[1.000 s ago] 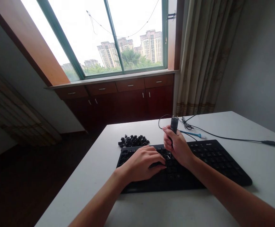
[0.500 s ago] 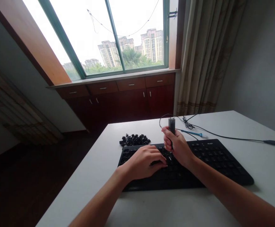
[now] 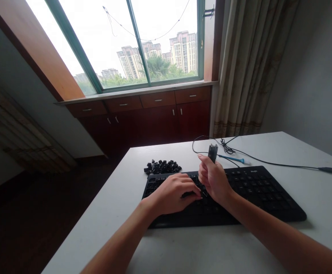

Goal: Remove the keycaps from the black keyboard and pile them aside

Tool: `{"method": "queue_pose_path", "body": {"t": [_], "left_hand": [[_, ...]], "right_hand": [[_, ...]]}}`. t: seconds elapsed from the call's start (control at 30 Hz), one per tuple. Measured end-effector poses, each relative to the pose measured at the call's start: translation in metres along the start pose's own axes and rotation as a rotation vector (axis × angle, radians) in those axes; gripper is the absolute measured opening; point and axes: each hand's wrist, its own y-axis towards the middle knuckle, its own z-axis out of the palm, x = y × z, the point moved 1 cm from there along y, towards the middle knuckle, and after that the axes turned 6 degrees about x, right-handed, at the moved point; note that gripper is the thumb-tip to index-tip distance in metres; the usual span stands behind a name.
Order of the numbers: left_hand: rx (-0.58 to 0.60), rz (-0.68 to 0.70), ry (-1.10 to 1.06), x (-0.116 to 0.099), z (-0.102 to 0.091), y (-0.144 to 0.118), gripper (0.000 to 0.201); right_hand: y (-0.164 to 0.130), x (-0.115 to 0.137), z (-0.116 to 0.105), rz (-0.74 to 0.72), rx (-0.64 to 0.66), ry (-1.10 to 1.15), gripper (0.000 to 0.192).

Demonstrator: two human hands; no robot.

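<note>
Where fingers rest, flat matte keyboard [image 3: 257,190]

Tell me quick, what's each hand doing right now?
Left hand: open, palm down, fingers resting on the keyboard.
Right hand: closed around a puller tool, tip down at the keys.

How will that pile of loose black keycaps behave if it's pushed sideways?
The keycap pile is many small separate pieces, so it would likely scatter rather than slide as one. Each looks light and blocky, probably tumbling, not rolling far. The white table looks smooth, so they may skid.
</note>
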Motion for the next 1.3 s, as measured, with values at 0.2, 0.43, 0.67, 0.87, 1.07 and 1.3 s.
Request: {"method": "queue_pose_path", "body": {"t": [0.2, 0.43, 0.67, 0.87, 1.07, 1.3], "left_hand": [[-0.005, 0.0, -0.017, 0.001, 0.0, 0.001, 0.01], [-0.005, -0.015, -0.017, 0.003, 0.001, 0.0, 0.01], [-0.018, -0.017, -0.058, 0.002, -0.001, 0.002, 0.009], [-0.026, -0.011, -0.07, 0.001, 0.0, 0.003, 0.009], [0.014, -0.001, -0.111, 0.005, -0.01, -0.004, 0.009], [-0.197, -0.103, -0.209, 0.003, -0.025, -0.011, 0.047]], "right_hand": [[-0.002, -0.007, -0.001, -0.054, -0.11, -0.111, 0.049], [-0.004, -0.017, -0.002, -0.128, -0.078, -0.18, 0.05], [-0.004, -0.01, -0.005, -0.041, 0.117, -0.22, 0.054], [-0.01, -0.004, 0.0, 0.027, 0.154, -0.356, 0.052], [-0.011, -0.017, 0.007, -0.014, 0.084, -0.266, 0.049], [-0.016, -0.021, 0.001, -0.183, 0.205, -0.323, 0.047]]}}
